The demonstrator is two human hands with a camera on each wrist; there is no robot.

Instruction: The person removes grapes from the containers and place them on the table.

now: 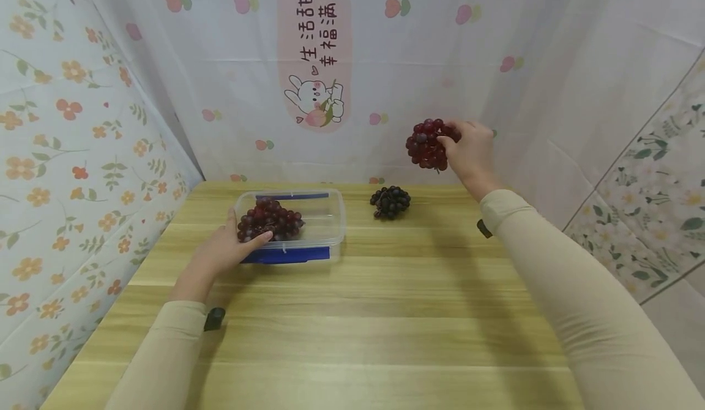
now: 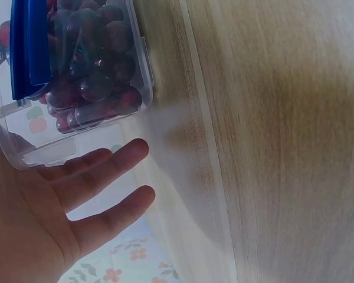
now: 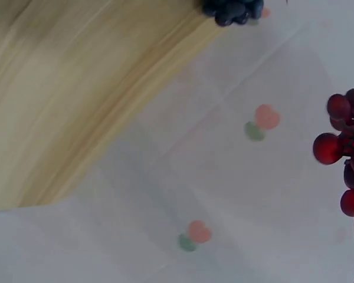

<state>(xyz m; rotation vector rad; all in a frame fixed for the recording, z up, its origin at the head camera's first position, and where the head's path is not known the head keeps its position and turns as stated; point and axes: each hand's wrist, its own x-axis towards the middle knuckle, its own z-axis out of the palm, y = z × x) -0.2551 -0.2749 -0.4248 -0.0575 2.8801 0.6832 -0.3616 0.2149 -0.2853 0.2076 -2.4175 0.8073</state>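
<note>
My left hand grips the left end of a clear plastic container, thumb over its front rim. In the left wrist view several fingers extend beyond the container's wall. Inside, a bunch of dark red grapes fills the left part. My right hand pinches another bunch of red grapes, raised above the table's back right. That bunch shows at the right edge of the right wrist view. Below and to its left, a bunch of black grapes lies on the table.
The container's blue clasp hangs from its front side. A wooden table reaches back to a printed white curtain. Flowered cloth hangs along the left side.
</note>
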